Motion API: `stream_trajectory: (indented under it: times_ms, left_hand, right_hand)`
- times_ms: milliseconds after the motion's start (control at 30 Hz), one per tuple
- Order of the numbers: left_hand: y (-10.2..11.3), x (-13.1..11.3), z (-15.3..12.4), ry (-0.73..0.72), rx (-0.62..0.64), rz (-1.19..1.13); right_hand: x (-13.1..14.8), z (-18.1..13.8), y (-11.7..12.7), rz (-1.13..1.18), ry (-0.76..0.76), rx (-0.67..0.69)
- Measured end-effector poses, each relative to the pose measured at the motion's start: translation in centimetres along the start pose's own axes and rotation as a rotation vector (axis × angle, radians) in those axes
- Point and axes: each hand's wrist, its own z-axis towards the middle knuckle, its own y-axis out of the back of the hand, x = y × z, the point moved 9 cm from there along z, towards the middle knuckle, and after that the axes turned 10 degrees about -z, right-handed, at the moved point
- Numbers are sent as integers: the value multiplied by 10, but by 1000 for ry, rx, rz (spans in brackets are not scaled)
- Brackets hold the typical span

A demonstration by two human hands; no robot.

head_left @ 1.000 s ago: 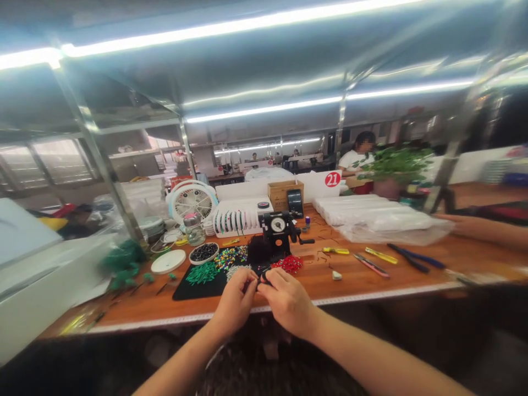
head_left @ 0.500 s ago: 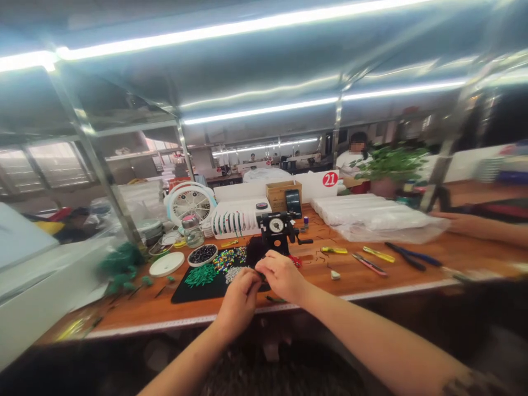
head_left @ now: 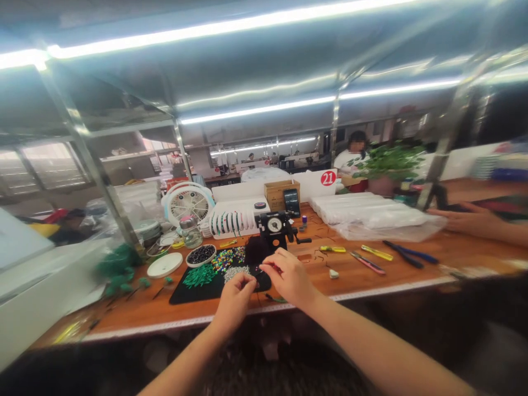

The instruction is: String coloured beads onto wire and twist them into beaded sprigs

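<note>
My left hand (head_left: 237,294) is closed in a pinch over the front edge of a black mat (head_left: 180,291). Just to its right, my right hand (head_left: 290,276) pinches too, its fingertips a short gap from the left ones. Something thin and dark seems to run between the fingers, too small to make out. On the mat lie green tube-shaped pieces (head_left: 199,276), multicoloured beads (head_left: 223,260) and whitish-grey beads (head_left: 235,273). A white dish (head_left: 201,254) of black beads stands at the mat's upper left. Behind my hands is a black hand-cranked device (head_left: 275,225) with a dial.
To the right lie pliers (head_left: 406,256), yellow-handled tools (head_left: 377,253) and a red cutter (head_left: 368,263). Plastic-wrapped white rolls (head_left: 371,212) lie behind them. Another person's hand (head_left: 462,217) rests at far right. A fan (head_left: 190,204), spool rack (head_left: 233,223) and white lid (head_left: 165,265) stand left.
My hands, together before, have drawn apart: the left moved slightly left and down, the right slightly right. Both remain pinched. The view shifted a little.
</note>
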Motion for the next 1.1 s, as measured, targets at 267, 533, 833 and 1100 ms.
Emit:
stream_trajectory:
  times_ms: [267,533,833,1100]
  left_hand:
    - [-9,8,-5,98,7,-132]
    - [-19,-51,-9,-447,226,472]
    - [-24,-12,14,-81,131,-172]
    - [-52,31,2,304,76,-661]
  right_hand:
    - [9,-42,-25,51,-25,63]
    - [43,-39,5,-168,386,-136]
    - [-18,-11,8,286,-134,-94]
    - [-40,-19,-7,379,-298,-96]
